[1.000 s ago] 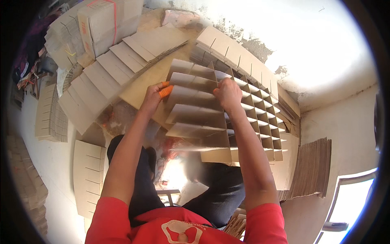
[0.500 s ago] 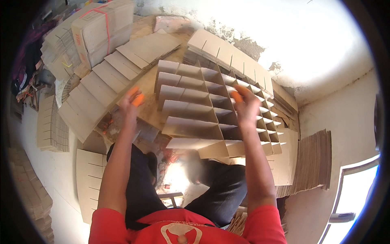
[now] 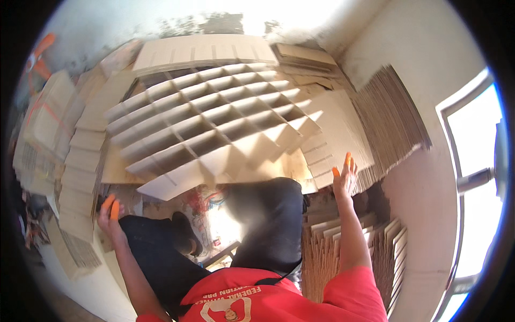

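Note:
A cardboard divider grid (image 3: 192, 127) of interlocked strips lies in front of me, its cells facing up, on a board (image 3: 292, 167) above my knees. Neither hand touches it. My left hand (image 3: 111, 219) is apart from the grid at the lower left, beside a row of slotted cardboard strips (image 3: 80, 180). Its fingers are spread and hold nothing. Off the grid's right side, my right hand (image 3: 346, 181) is raised with fingers apart and nothing in them, over a flat stack of slotted cardboard sheets (image 3: 343, 131). Orange covers sit on some fingers of both hands.
Slotted cardboard strips (image 3: 201, 49) are piled behind the grid along the wall. A tall stack of cardboard (image 3: 391, 121) leans at the right wall, with more bundles (image 3: 327, 252) below my right arm. A strapped bundle (image 3: 51, 121) stands at the left, a window (image 3: 469, 145) at far right.
Both hands have moved apart and nearer to me; the right one has left its place over the grid. The view has turned right, and the grid now lies flatter and further left in it.

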Available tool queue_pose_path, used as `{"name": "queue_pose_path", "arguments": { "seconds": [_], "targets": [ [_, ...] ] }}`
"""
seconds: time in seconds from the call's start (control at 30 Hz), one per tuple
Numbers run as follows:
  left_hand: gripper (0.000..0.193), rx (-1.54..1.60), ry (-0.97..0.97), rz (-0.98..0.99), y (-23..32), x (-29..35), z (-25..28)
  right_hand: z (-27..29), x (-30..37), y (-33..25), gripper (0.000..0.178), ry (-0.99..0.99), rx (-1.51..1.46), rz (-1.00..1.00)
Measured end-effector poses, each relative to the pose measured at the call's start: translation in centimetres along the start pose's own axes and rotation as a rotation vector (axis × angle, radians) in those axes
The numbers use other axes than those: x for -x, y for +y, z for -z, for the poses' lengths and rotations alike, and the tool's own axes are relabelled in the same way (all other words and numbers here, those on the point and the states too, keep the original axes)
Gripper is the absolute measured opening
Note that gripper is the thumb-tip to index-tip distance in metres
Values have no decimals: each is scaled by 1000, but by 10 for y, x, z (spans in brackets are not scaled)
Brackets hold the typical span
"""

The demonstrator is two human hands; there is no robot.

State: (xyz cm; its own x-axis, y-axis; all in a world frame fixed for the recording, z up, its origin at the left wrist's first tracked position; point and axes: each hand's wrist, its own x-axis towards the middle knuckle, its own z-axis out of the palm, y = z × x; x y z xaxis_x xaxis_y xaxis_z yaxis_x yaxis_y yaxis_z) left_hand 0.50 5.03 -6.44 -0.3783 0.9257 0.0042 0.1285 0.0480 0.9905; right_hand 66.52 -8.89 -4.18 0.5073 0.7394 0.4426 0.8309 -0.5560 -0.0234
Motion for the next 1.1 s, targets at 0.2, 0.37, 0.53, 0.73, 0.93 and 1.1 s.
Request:
{"name": "queue_pose_path", "arguments": {
  "seconds": [0.2, 0.37, 0.53, 0.73, 0.93, 1.1],
  "targets": [
    [27, -151, 3, -125, -5, 18, 10, -9, -36, 24, 95, -49, 158, -137],
    [26, -160, -6, -86, -12, 11, 15, 0, -70, 24, 91, -178, 146, -228],
    [25, -176, -50, -124, -15, 10, 2, -13, -91, 91, 59, -105, 75, -265],
    [22, -104, -25, -126, -20, 14, 18, 60, -112, 50, 33, 69, -29, -491],
    [26, -40, 18, -231, 14, 28, -14, 161, -123, -24, 49, 460, -525, 92],
    [40, -216, -82, -537, 73, 51, -44, 242, -115, -167, 61, 115, -1123, 385]
  ]
}}
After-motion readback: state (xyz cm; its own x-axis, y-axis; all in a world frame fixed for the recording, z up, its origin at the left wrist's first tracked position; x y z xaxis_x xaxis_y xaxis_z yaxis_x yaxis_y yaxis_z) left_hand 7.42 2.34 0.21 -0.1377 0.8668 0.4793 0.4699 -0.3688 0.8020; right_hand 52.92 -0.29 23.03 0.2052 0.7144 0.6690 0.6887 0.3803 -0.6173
